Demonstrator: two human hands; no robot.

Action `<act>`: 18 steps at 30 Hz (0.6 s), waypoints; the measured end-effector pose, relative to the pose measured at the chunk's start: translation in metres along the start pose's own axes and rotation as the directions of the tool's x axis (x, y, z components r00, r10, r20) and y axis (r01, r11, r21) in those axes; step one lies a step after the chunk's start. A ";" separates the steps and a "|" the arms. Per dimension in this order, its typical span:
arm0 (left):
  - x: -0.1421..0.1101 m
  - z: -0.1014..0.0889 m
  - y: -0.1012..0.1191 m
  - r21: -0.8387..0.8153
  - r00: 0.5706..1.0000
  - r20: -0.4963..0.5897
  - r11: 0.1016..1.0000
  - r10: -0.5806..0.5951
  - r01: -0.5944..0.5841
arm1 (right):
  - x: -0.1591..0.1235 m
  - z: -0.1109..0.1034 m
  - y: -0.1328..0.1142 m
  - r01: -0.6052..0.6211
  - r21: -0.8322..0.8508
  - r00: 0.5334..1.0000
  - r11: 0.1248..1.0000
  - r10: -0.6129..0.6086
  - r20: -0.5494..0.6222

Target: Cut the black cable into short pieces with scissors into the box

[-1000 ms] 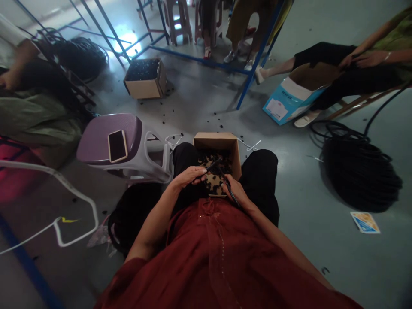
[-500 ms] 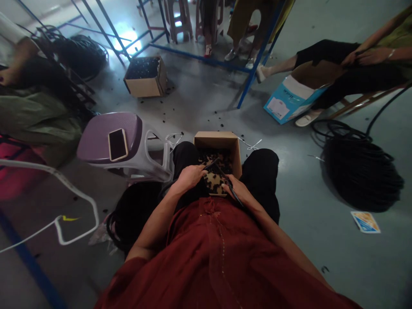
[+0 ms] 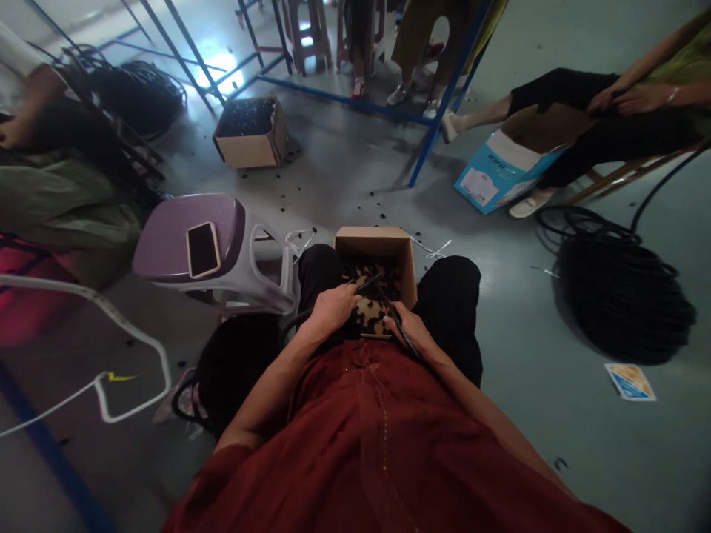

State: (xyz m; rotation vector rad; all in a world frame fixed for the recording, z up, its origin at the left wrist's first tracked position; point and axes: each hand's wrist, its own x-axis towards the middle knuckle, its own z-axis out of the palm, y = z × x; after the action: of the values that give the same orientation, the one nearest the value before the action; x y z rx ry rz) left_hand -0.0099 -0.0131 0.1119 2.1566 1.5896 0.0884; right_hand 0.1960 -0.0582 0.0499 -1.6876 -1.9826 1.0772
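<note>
Overall exposure is dim, with the cardboard box in shade. Glare marks the painted floor upper centre. Wide-angle distortion bends the blue steel frame.

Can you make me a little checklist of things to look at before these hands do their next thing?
1. Left hand gripping the thin black strip: ok.
2. Right hand gripping the thin black stick: ok.
3. Cardboard box sitting steady on the lap: ok.
4. Floor around the box free of black bits: not ok, some lie scattered.
5. Phone lying flat on the purple stool: ok.
6. Exactly what the pieces in the box are: cannot tell.
</note>
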 end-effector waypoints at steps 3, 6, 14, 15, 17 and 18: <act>0.005 -0.001 -0.011 -0.307 0.993 0.083 0.951 0.078 -0.049 | -0.002 0.000 0.000 0.015 -0.016 0.999 1.000 -0.016 -0.043; 0.009 0.000 -0.021 -0.612 0.955 0.255 0.790 0.153 0.037 | -0.003 0.000 -0.001 0.037 -0.040 0.996 0.999 -0.040 -0.078; 0.014 0.002 -0.031 -0.853 0.877 0.383 0.476 0.290 0.215 | -0.004 0.006 0.003 0.129 -0.067 0.980 0.989 -0.137 -0.144; 0.015 0.002 -0.032 -0.866 0.875 0.381 0.446 0.297 0.225 | -0.004 0.007 0.003 0.142 -0.068 0.977 0.988 -0.151 -0.149; 0.016 0.003 -0.032 -0.883 0.870 0.387 0.395 0.306 0.254 | -0.004 0.007 0.003 0.172 -0.070 0.971 0.983 -0.181 -0.156; 0.017 0.003 -0.031 -0.886 0.866 0.393 0.379 0.309 0.266 | -0.004 0.007 0.003 0.187 -0.071 0.968 0.980 -0.196 -0.159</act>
State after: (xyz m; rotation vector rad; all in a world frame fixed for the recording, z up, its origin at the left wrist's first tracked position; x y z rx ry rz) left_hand -0.0313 0.0090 0.0937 1.1018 0.8000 0.3210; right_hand 0.1942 -0.0646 0.0438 -1.5202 -2.0349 0.7951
